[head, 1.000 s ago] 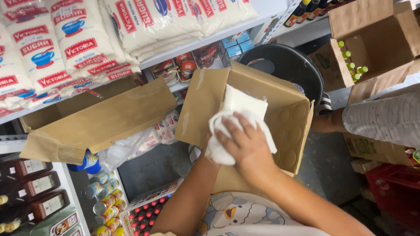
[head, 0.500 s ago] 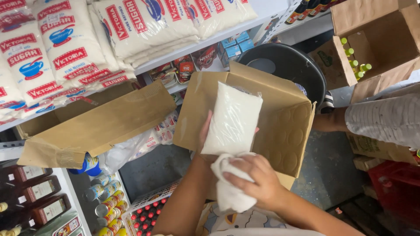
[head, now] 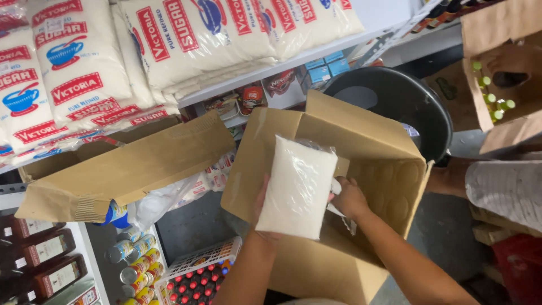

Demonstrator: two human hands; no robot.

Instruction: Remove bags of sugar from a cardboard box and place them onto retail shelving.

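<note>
My left hand [head: 262, 209] holds a clear plastic bag of white granules [head: 297, 186] upright from below, just above an open brown cardboard box [head: 389, 164]. To the right of the bag, my right hand [head: 350, 197] is closed around a crumpled white cloth [head: 339, 210], which is mostly hidden in the fist and reaches into the box. The inside of the box is largely hidden by the bag and my arms.
White sugar bags [head: 169, 45] fill the upper shelf. A second brown carton [head: 124, 169] lies on the left. Bottles [head: 39, 254], cans [head: 132, 271] and a white basket of red-capped bottles [head: 197, 277] sit below. A black tub [head: 395, 107] stands behind. Another person's leg [head: 497, 186] is at right.
My right hand with the cloth came off the bag's face, dropped below it, then moved to its right side into the box. The bag now stands uncovered in my left hand.
</note>
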